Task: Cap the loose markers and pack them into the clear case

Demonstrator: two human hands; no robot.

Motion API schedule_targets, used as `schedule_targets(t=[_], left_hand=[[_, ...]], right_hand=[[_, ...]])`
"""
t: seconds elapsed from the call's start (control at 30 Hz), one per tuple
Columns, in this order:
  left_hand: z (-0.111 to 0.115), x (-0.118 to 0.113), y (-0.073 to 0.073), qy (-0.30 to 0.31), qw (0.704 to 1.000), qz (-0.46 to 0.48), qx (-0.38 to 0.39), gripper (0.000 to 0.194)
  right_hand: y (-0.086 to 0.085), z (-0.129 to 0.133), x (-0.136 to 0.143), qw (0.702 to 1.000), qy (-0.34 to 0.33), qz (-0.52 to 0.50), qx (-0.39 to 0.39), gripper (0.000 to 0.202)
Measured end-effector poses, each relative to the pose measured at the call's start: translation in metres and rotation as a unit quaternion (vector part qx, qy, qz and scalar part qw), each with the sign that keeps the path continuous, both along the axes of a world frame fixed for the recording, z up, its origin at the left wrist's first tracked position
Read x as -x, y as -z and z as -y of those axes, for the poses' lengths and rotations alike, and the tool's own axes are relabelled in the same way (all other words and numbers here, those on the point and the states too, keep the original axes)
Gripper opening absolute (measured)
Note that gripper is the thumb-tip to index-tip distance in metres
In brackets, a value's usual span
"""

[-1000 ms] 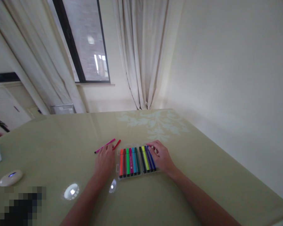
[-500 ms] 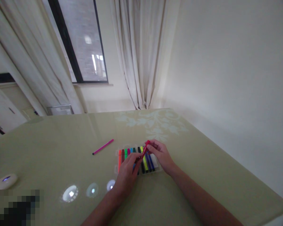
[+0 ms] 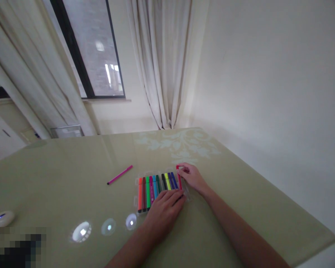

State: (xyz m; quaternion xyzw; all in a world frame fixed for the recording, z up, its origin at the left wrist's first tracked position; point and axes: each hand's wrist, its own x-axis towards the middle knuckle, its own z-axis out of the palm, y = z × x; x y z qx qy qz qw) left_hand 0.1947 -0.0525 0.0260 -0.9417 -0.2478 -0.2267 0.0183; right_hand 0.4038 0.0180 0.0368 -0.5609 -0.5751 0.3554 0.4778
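A clear plastic marker tray (image 3: 136, 201) lay on a pale green table (image 3: 240, 201) with a glossy top, and everything else is placed relative to that tray. The tray held a row of felt-tip markers (image 3: 153, 186) lying side by side, running from orange and red at its left end through green, pink, blue, dark green, black, yellow and purple. At the right end of the row sat a red felt-tip marker (image 3: 179, 180), lying parallel to the others in the last slot. The person's right hand (image 3: 193, 176) rested at the far right corner of the tray, its fingertips pinched on the far tip of that red marker. The left hand (image 3: 163, 214) lay flat over the near right part of the tray, fingers spread loosely and pressing on the near ends of the markers there, gripping nothing. A loose pink felt-tip marker (image 3: 120, 175) lay on the table to the far left of the tray, well apart from it and from both hands. Far to the left of the tray, near the table's edge, sat a small white oval device (image 3: 0, 218) with a blue light. Beyond the tray, past the table's far edge, cream curtains (image 3: 162, 63) hung beside a dark-framed window (image 3: 89, 48).
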Motion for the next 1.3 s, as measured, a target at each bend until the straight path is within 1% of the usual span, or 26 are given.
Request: schedule_targets(t=[0.1, 0.17, 0.23, 0.4, 0.5, 0.67, 0.77, 0.9, 1.0, 1.2, 1.3], left_hand=[[-0.0015, 0.0015, 0.0011, 0.000, 1.000, -0.002, 0.022, 0.034], [-0.0016, 0.0022, 0.0023, 0.003, 1.000, -0.005, 0.029, 0.036], [-0.0012, 0.0022, 0.0037, -0.003, 0.999, -0.008, 0.031, 0.039], [-0.0007, 0.0006, 0.0080, -0.054, 0.998, 0.022, 0.029, 0.038], [-0.0012, -0.0002, 0.0093, -0.065, 0.997, 0.026, 0.026, 0.037], [-0.0016, 0.0003, 0.0074, -0.063, 0.997, 0.017, 0.027, 0.038], [-0.0016, 0.0011, 0.0055, -0.060, 0.998, 0.013, 0.028, 0.038], [-0.0013, 0.0014, 0.0041, -0.060, 0.998, 0.010, 0.028, 0.039], [-0.0017, 0.0011, 0.0047, -0.065, 0.998, 0.009, 0.026, 0.038], [-0.0033, 0.0008, 0.0089, -0.066, 0.997, 0.017, 0.029, 0.037], [-0.0031, 0.0007, 0.0090, -0.065, 0.997, 0.011, 0.030, 0.038]], right_hand=[[-0.0008, 0.0022, 0.0059, 0.995, -0.010, 0.098, -0.019, 0.024], [-0.0017, 0.0031, 0.0071, 0.990, -0.013, 0.140, -0.021, 0.024], [-0.0022, 0.0035, 0.0066, 0.989, -0.015, 0.145, -0.018, 0.025], [-0.0024, 0.0034, 0.0042, 0.986, -0.024, 0.162, -0.021, 0.023], [-0.0017, 0.0031, 0.0038, 0.987, -0.023, 0.160, -0.022, 0.021], [0.0001, 0.0025, 0.0040, 0.989, -0.020, 0.148, -0.017, 0.020], [0.0001, 0.0018, 0.0043, 0.991, -0.006, 0.135, -0.012, 0.020], [-0.0020, 0.0014, 0.0039, 0.997, 0.026, 0.066, -0.008, 0.019], [-0.0044, 0.0018, 0.0028, 0.999, 0.032, 0.029, -0.013, 0.021], [-0.0054, 0.0009, 0.0013, 0.998, 0.051, -0.001, -0.032, 0.025], [-0.0034, 0.0024, 0.0026, 0.999, 0.039, 0.014, -0.026, 0.025]])
